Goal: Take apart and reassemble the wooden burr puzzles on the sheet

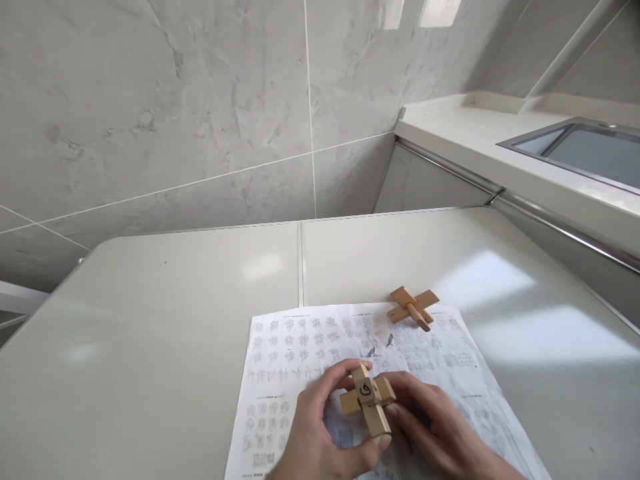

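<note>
Between my two hands is a light wooden burr puzzle (371,399), its short bars crossing in the middle and a dark mark drawn on one face. My left hand (325,427) grips one bar end to end, fingertips at its top and thumb at its bottom. The fingers of my right hand (425,417) are closed on the puzzle's right side; some of them are hidden behind it. Under both hands lies a printed sheet (300,393) with rows of small drawings. Beyond them, a browner wooden cross puzzle (413,308) rests at the sheet's far edge.
A pale table (150,347) with a seam across its top carries the sheet. Grey marbled tiles (225,100) lie past its far edge. At right stands a white counter (450,123) with a metal-framed sink (575,150).
</note>
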### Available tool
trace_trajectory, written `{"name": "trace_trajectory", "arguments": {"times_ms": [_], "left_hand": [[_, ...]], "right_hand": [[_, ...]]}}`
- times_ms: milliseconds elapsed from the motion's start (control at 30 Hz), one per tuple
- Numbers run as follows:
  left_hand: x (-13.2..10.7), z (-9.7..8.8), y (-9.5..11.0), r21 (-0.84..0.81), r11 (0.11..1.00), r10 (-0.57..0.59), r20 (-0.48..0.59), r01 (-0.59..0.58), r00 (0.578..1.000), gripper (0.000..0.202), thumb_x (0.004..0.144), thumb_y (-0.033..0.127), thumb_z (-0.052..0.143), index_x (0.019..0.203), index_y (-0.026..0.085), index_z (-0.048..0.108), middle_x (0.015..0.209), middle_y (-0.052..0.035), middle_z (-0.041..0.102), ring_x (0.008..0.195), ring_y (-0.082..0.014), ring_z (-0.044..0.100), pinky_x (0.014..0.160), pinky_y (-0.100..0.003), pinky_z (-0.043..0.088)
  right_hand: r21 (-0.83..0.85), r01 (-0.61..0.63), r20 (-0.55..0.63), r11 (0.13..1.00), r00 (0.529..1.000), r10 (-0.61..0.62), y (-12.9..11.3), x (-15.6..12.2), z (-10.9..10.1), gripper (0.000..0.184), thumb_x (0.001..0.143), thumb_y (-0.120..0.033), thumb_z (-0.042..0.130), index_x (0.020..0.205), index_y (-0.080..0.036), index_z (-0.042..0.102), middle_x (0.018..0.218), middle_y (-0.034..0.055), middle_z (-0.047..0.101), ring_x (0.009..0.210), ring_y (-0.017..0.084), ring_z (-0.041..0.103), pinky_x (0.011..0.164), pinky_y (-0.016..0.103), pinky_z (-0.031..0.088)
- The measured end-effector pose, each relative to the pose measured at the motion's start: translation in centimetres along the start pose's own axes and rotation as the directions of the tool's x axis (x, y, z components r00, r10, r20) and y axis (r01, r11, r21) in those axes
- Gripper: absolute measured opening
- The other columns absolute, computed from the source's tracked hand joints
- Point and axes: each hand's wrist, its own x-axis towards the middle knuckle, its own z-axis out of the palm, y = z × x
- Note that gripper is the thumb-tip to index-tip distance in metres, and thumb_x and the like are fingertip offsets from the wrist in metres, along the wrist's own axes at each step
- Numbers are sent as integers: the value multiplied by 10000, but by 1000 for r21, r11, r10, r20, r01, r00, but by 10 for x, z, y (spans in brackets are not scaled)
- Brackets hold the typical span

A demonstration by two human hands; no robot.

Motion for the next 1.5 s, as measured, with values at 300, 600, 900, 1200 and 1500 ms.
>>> {"name": "trace_trajectory", "arguments": {"times_ms": [300, 600, 900, 1200, 1500], "left_hand": [[4, -4, 12, 19, 1000, 14, 43, -15, 999, 712, 758, 343, 952, 1413, 306, 674, 1307, -76, 783, 1174, -309, 753, 1067, -403, 602], [4, -4, 15, 170, 985, 16, 75, -29, 997, 694, 805, 382, 932, 1444, 326, 669, 1386, -86, 757, 1237, -343, 735, 1097, -467, 607], [15, -24, 7, 567, 787, 245, 77, -245, 966, 797, 851, 218, 872, 1540, 425, 529, 1415, -34, 717, 1281, -320, 693, 1070, -542, 632], [36, -71, 15, 800, 570, 354, -35, -186, 935, 619, 921, 182, 666, 1507, 310, 514, 1454, -91, 641, 1381, -339, 609, 1110, -560, 591], [25, -47, 17, 767, 436, 590, 150, -470, 793, 412, 973, 373, 731, 1344, 226, 629, 1369, -162, 627, 1321, -386, 566, 1075, -592, 545]], "right_hand": [[90, -42, -8, 995, 999, 43, 5, -2, 3, 310, 1165, -531, 467, 1179, -245, 587, 867, 24, 719, 574, 141, 587, 558, 258, 492], [-29, 39, -51, 999, 998, -41, -1, 1, -5, 274, 1168, -463, 490, 1206, -244, 650, 898, 39, 730, 690, 185, 651, 666, 305, 538], [-46, 125, -128, 991, 983, -130, -6, 2, -13, 212, 1168, -404, 508, 1144, -277, 676, 934, 30, 657, 692, 180, 609, 647, 319, 506], [-37, 45, -161, 998, 986, -51, -3, 1, -14, 215, 1173, -415, 482, 1201, -268, 637, 881, 19, 623, 661, 181, 566, 611, 325, 479], [-15, 3, -169, 1000, 986, -5, -3, 4, -13, 221, 1165, -439, 496, 1176, -257, 619, 815, -3, 598, 670, 187, 566, 627, 320, 473]]}}
